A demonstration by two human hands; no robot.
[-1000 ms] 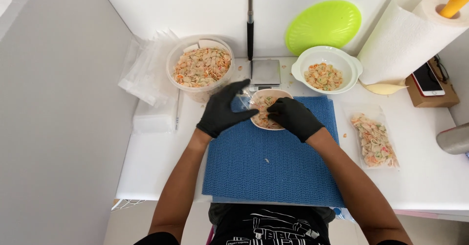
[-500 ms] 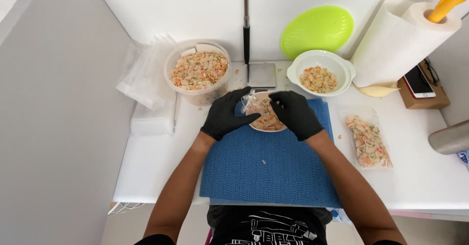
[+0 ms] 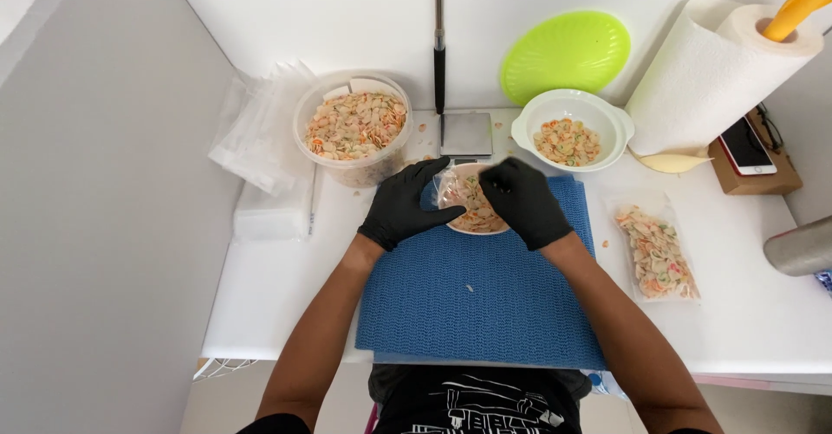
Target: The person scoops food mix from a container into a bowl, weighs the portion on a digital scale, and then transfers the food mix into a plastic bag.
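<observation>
Both my hands wear black gloves and meet over a small bowl (image 3: 482, 223) of colourful shell pasta at the far edge of the blue mat (image 3: 477, 304). My left hand (image 3: 406, 204) pinches the left side of a small clear plastic bag (image 3: 456, 187) with some pasta in it. My right hand (image 3: 523, 200) grips the bag's right side, fingers curled over its top. The bag hangs just above the bowl.
A clear tub of pasta (image 3: 354, 129) stands at the back left, a white bowl of pasta (image 3: 570, 131) at the back right, a small scale (image 3: 465, 133) between them. A filled bag (image 3: 656, 250) lies right of the mat. Spare bags (image 3: 256, 126), paper towel roll (image 3: 715, 74), green lid (image 3: 566, 55), phone (image 3: 747, 146).
My hands have drawn closer together over the small bowl, and the clear bag is now lifted between them. The view has shifted slightly.
</observation>
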